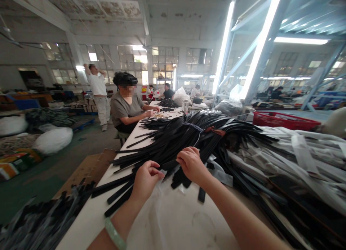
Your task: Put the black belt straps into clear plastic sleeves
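Note:
Over the table [183, 221], my left hand [147, 178] pinches the end of a thin clear plastic sleeve [159, 192], which hangs down from the fingers. A short way to the right, my right hand [191, 164] has its fingers closed on a black strap [169, 165]. That strap spans the gap between both hands, and its left end reaches my left fingertips. Whether its tip sits inside the sleeve I cannot tell. Just behind my hands lies a large bundle of black straps [162, 142], bound with a grey tie [193, 126] and a brown band [215, 131].
White plastic sleeves [305, 152] are heaped at the right, in front of a red crate [286, 121]. A seated co-worker [125, 106] handles small pieces across the table. Wrapped black straps [40, 221] lie below the table's left edge, beside cardboard [86, 170].

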### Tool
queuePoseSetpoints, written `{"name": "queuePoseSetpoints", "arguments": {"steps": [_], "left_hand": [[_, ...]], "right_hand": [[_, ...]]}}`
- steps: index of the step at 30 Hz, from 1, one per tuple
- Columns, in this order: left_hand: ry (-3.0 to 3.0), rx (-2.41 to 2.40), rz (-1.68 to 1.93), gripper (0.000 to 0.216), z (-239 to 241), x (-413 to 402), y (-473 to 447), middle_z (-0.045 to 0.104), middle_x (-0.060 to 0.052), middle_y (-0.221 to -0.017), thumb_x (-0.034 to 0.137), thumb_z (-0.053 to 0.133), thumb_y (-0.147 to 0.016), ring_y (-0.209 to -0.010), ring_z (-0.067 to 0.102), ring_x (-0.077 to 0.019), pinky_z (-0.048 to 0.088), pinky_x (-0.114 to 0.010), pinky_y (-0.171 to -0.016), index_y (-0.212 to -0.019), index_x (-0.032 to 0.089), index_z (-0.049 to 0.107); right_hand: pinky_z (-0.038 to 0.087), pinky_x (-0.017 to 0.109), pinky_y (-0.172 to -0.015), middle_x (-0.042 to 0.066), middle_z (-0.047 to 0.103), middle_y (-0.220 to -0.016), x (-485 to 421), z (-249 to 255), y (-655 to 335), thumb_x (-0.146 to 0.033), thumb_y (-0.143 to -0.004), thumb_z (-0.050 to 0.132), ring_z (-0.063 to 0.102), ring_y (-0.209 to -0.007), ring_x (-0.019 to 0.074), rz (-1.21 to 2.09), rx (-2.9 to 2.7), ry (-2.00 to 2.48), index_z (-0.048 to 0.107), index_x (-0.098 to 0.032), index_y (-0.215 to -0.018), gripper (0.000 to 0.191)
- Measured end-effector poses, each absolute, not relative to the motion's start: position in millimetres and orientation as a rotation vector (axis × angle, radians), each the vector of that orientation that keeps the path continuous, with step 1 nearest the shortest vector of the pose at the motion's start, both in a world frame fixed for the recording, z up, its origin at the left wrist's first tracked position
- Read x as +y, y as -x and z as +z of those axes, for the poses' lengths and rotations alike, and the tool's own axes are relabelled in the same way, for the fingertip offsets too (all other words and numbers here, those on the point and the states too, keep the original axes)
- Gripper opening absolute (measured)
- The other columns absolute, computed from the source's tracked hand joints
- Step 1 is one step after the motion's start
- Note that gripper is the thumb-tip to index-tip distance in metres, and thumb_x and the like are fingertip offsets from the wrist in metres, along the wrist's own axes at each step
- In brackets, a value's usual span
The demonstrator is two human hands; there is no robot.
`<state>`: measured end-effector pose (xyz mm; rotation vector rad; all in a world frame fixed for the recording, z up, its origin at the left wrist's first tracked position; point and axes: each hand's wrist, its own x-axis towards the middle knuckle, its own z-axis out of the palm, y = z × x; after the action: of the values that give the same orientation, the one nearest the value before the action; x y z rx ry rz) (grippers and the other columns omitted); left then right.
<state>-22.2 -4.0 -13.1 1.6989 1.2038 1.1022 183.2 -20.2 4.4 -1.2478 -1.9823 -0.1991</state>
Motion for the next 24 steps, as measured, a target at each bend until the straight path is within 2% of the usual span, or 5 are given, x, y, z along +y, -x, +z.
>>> {"name": "queuePoseSetpoints", "arguments": {"steps": [24], "left_hand": [[-1.645,1.218,1.107,0.028,-9.6,-5.3,22.0,0.069,-0.002,-0.064,0.027,0.07,-0.059,-0.063,0.065,-0.021,0.045,-0.03,-0.063,-0.081,0.019,0.056]], "right_hand": [[0.027,0.037,-0.093,0.002,0.062,-0.076,-20.1,2.6,-183.0,-0.019,-0.089,0.051,0.053,-0.085,0.0183,-0.18,-2.02,1.238,0.057,-0.019,-0.076,0.014]]}}
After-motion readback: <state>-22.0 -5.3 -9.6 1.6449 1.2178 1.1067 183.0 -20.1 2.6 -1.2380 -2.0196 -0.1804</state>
